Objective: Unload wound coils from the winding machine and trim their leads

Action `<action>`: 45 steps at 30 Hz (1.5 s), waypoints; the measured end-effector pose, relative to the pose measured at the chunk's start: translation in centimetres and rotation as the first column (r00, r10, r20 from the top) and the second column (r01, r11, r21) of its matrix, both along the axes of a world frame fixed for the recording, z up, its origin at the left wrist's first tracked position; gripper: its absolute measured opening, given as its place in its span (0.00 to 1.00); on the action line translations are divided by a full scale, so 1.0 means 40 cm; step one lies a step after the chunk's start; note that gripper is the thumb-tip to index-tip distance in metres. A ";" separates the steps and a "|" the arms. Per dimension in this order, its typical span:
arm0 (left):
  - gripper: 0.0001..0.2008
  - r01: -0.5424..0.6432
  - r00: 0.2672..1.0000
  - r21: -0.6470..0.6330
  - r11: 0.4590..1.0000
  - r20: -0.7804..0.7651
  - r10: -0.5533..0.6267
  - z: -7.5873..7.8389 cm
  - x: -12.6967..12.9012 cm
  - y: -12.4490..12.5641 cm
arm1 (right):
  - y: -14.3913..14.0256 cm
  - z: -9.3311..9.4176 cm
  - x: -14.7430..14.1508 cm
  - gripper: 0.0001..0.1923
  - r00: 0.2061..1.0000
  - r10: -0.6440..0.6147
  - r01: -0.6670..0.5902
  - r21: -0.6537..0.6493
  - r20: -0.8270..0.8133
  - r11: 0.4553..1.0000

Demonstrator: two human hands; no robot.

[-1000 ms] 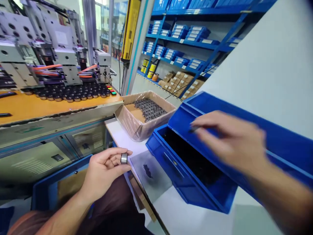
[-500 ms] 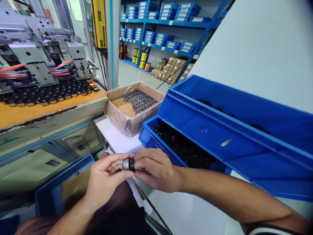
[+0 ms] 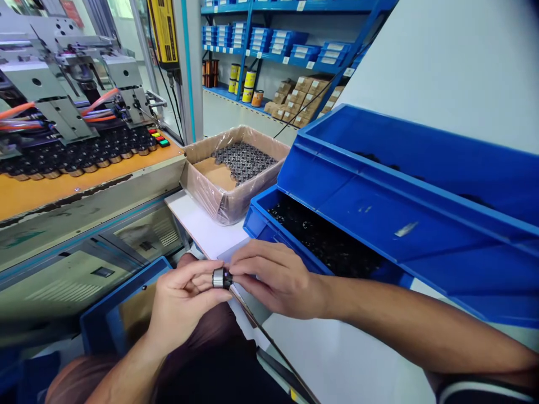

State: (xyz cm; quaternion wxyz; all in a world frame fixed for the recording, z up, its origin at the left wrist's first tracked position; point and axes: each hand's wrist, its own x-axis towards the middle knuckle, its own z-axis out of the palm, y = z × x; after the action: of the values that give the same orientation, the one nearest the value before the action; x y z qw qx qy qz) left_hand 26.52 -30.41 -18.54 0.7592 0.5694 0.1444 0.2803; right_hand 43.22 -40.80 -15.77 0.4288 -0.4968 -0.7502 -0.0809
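Pinching a small silver metal ring [image 3: 217,278] between thumb and forefinger, the left hand [image 3: 183,303] is holding it just above the lap, at the near edge of the white worktable [image 3: 337,365]. The right hand [image 3: 275,278] is closing its fingertips on a small black round part [image 3: 227,277] that is touching the ring's open side. Both pieces are looking rigid, light and smooth, so they are probably slippery and best gripped on the outer rims. Just beyond the hands, a blue plastic bin [image 3: 261,219] is lying full of dark small parts, under a second stacked blue bin [image 3: 421,168]. Farther back, a plastic-lined cardboard box [image 3: 210,193] is holding grey metal pieces, beside an orange-topped machine bench [image 3: 63,188].
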 end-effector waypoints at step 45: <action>0.20 0.058 0.996 -0.227 0.972 0.079 -0.041 -0.025 0.021 -0.009 | 0.020 -0.010 -0.007 0.13 1.000 0.031 -0.030 0.143 -0.005 0.989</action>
State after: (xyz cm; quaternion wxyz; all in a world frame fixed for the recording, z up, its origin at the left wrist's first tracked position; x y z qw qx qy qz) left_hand 27.35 -30.79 -19.54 0.8314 0.4708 0.1333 0.2636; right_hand 42.92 -39.99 -16.18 0.4669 -0.4538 -0.7484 -0.1261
